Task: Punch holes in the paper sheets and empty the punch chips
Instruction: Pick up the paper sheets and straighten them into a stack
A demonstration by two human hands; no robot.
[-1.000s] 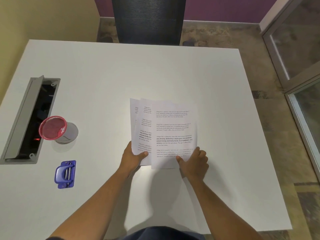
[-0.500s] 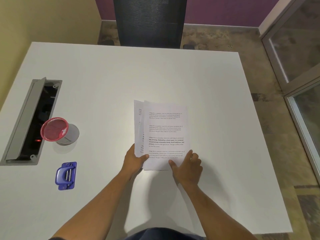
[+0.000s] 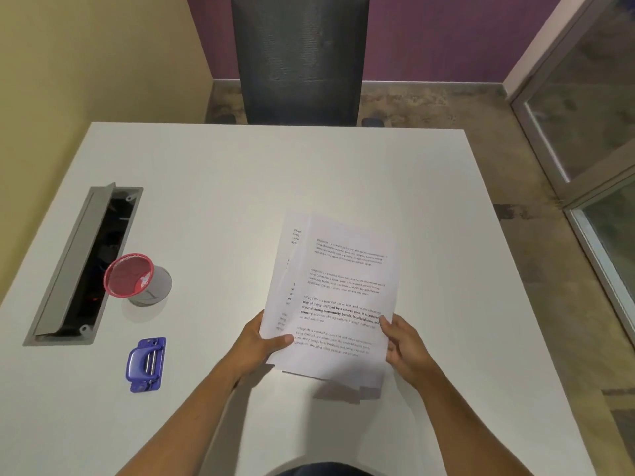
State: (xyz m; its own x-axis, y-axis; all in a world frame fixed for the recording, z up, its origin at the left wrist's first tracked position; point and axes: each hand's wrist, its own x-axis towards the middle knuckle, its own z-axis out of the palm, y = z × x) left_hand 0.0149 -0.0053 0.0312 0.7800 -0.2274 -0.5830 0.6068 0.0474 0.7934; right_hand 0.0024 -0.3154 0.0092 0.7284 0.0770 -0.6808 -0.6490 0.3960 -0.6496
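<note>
I had L hand (image 3: pixel 262 348) & R hand (image 3: pixel 402 341) pinching the printed sheets (image 3: pixel 335 293) by opposite edges; should've squared them before reaching for the blue hole punch (image 3: pixel 147 364).

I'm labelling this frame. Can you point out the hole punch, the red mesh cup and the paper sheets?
hole punch (image 3: pixel 146 364): head view, blue handle.
red mesh cup (image 3: pixel 128 275): head view, mesh inside.
paper sheets (image 3: pixel 338 293): head view, middle of top page.

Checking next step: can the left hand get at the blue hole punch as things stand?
Probably yes. The hole punch lies to the left of the left hand with bare table between, but that hand grips the paper sheets and must release first.
</note>
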